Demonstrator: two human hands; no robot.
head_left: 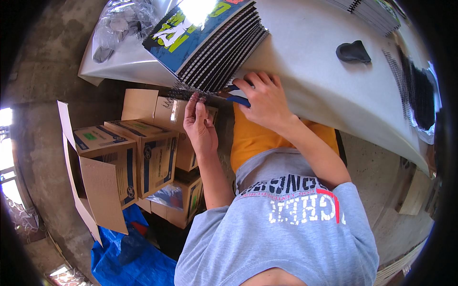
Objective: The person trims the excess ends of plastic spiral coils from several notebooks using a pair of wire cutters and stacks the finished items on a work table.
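A fanned stack of spiral notebooks [210, 33] with blue, illustrated covers lies at the table's near edge, its black bindings facing me. My left hand [201, 127] is at the near corner of the stack, thumb and fingers pinched on a black spiral binding coil [183, 91]. My right hand [267, 100] is closed around pliers [238, 100] with blue handles. Their jaws point left at the coil ends, close to my left fingertips. Whether the jaws touch a coil is too small to tell.
On the white-covered table [305, 52] are a clear plastic bag [125, 24], a dark folded item [353, 51], black coils [420, 95] and more spiral-bound pads [365, 13]. Cardboard boxes [157, 159] and a blue tarp [126, 260] stand below on my left.
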